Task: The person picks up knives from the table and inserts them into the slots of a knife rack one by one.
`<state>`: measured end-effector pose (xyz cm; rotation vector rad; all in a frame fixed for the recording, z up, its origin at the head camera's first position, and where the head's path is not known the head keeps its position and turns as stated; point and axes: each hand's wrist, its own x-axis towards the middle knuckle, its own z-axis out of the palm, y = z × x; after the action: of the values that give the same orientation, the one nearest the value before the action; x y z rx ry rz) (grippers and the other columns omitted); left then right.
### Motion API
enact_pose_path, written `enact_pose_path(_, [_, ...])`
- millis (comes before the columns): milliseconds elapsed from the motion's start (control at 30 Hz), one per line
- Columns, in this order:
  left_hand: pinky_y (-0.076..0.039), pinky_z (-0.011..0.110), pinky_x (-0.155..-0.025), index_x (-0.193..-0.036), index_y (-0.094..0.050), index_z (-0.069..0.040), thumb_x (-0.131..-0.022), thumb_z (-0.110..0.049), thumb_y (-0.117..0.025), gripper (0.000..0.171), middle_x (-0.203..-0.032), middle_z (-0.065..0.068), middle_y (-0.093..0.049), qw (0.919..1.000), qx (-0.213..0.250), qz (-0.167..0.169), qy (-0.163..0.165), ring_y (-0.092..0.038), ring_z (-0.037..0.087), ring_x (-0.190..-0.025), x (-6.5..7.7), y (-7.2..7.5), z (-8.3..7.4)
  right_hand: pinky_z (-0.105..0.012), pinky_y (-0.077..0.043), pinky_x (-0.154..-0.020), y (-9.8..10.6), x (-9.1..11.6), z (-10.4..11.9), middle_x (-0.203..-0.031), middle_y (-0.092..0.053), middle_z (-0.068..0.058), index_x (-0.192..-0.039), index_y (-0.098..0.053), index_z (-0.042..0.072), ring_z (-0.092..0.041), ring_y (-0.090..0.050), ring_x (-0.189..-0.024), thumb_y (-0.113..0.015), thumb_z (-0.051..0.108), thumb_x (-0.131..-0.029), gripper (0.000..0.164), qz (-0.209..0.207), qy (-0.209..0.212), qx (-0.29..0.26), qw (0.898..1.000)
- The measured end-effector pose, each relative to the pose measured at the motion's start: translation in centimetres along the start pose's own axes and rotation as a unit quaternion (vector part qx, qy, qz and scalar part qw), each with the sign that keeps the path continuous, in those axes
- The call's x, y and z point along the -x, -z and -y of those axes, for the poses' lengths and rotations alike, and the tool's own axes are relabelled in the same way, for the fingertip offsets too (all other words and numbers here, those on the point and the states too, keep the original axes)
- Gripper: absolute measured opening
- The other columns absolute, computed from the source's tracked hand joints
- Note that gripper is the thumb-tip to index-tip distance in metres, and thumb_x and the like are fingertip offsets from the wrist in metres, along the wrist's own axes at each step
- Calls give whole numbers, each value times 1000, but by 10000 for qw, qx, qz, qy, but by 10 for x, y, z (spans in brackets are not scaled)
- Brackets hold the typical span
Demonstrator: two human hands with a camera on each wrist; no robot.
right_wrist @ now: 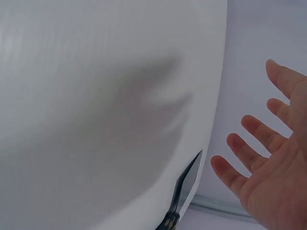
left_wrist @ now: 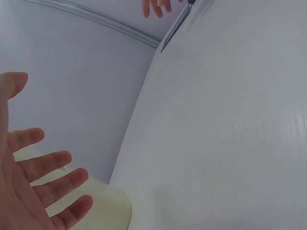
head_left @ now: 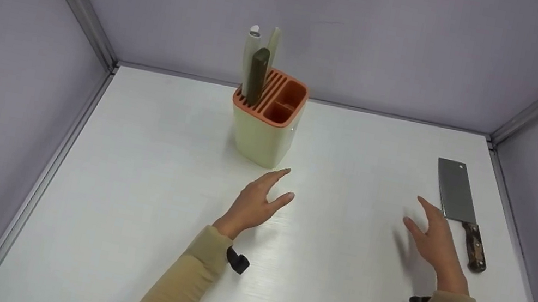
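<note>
In the head view a cream knife block (head_left: 260,141) with an orange slotted top stands at the back, left of centre. Two white-handled knives (head_left: 250,59) and one dark-handled knife (head_left: 257,76) stick up from its slots. My left hand (head_left: 252,203) hovers just in front of the block, fingers extended and thumb apart, holding nothing. At the right a cleaver (head_left: 456,189) lies flat, its brown handle (head_left: 474,247) toward me. Beside its left edge is my right hand (head_left: 433,240), raised above the table with spread fingers (right_wrist: 254,132) and nothing in it.
The white table (head_left: 333,228) is bounded by a pale back wall (head_left: 403,47) and side walls with grey metal edging (head_left: 39,199). Two open compartments (head_left: 292,93) take up the right part of the block's top. A black strap device sits on each wrist.
</note>
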<state>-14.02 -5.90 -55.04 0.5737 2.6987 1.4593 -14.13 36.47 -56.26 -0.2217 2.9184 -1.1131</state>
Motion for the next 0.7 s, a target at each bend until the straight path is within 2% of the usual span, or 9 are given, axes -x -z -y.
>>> enact_pose_path(200, [-33,47,-109,-150,-42,-17,-97,-59,-49,68,-148,1,-45,9999,-88,62,3,-39,16,-137,-1,-11,-2,-70,-21,-103,33,9,-31,-146,-26,-39,-149,-28,-7,-58,-22,-134,-54,33,-102,67,103,-661,421,9969])
enact_pose_path(367, [-33,48,-108,-150,-41,-20,-96,-61,-49,68,-149,-1,-45,9998,-94,135,63,-40,15,-137,-1,-22,-4,-71,-22,-101,55,12,-49,-144,-20,-43,-147,-26,-11,-62,-22,-130,-50,32,-104,65,187,-1024,566,9930])
enact_pose_path(533, [-33,46,-109,-150,-41,-21,-97,-59,-50,66,-149,-3,-44,9997,-33,257,9,-39,14,-137,-4,-33,-10,-73,-23,-99,67,13,-67,-143,-17,-45,-150,-21,-9,-65,-21,-127,-47,34,-104,68,198,-1435,770,9865])
enact_pose_path(700, [-34,46,-109,-150,-41,-22,-96,-60,-50,66,-148,-4,-45,9993,-63,361,-42,-40,12,-136,-7,-45,-15,-72,-22,-101,71,14,-77,-141,-15,-48,-149,-18,-11,-65,-21,-127,-46,37,-104,72,332,-1685,777,9821])
